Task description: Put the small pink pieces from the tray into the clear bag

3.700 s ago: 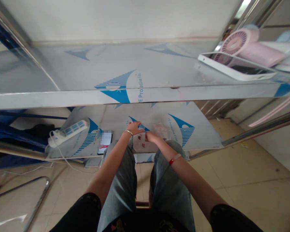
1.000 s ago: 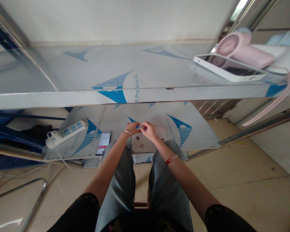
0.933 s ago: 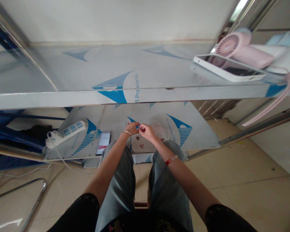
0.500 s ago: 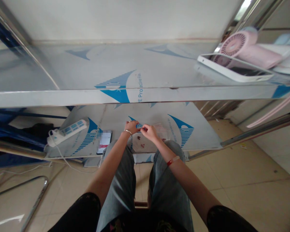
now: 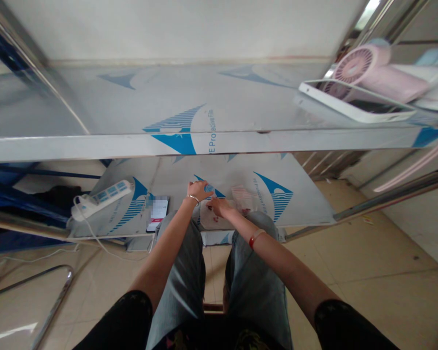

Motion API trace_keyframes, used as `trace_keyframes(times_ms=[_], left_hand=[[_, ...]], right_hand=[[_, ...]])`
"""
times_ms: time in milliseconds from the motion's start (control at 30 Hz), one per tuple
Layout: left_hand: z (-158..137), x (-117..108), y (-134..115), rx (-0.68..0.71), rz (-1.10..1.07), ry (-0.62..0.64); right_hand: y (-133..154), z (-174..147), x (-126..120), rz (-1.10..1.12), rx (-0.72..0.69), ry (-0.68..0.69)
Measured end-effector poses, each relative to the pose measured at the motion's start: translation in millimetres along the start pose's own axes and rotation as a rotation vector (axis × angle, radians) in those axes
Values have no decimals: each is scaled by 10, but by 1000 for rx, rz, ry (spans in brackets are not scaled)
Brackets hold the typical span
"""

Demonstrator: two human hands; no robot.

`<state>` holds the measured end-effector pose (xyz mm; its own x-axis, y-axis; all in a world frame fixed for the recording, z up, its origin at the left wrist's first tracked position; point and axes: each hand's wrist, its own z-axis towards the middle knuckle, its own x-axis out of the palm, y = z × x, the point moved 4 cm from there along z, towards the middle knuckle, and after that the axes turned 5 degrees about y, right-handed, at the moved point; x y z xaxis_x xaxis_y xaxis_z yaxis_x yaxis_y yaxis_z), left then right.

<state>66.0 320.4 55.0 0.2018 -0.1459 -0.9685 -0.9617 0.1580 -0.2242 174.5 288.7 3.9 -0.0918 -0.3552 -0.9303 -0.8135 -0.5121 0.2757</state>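
My left hand (image 5: 200,190), with a bangle at its wrist, hovers over the lower metal shelf (image 5: 182,167). Its fingers and thumb are curled together; whatever they hold is too small to make out. Lower and to the right, my right hand (image 5: 221,207) reaches over a pale, flat tray or bag (image 5: 209,221) that lies in front of my knees. Small dark red pieces (image 5: 216,219) are scattered on it. The right fingertips are pinched down at one of these dark spots, and what is between them cannot be seen clearly. Beside this hand lies a clear packet with pinkish stripes (image 5: 243,197).
A phone (image 5: 158,214) and a white power strip (image 5: 105,198) with a cable lie to the left. Above, the upper shelf's front edge (image 5: 241,142) crosses the view. It bears a pink hand fan (image 5: 379,73) and a white-framed tray-like object (image 5: 357,109) at right.
My right hand has parted from the left and moved down onto the pale tray or bag with the red pieces. The left hand has stayed nearly in place.
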Motion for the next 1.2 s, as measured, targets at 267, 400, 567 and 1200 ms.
trace_keyframes(times_ms=[267,400,567,1200], left_hand=[[6,14,0,2,0,4],[9,19,0,8,-1,2],[2,12,-3,2,0,8],[-11,11,-36,59,-12,10]], right_hand=[[55,-24,-28,-61,15,52],[22,-22,-22,-31,68,65],[-23,-17,-11,-6,118,81],[-571,14,-156,297,290,-149]])
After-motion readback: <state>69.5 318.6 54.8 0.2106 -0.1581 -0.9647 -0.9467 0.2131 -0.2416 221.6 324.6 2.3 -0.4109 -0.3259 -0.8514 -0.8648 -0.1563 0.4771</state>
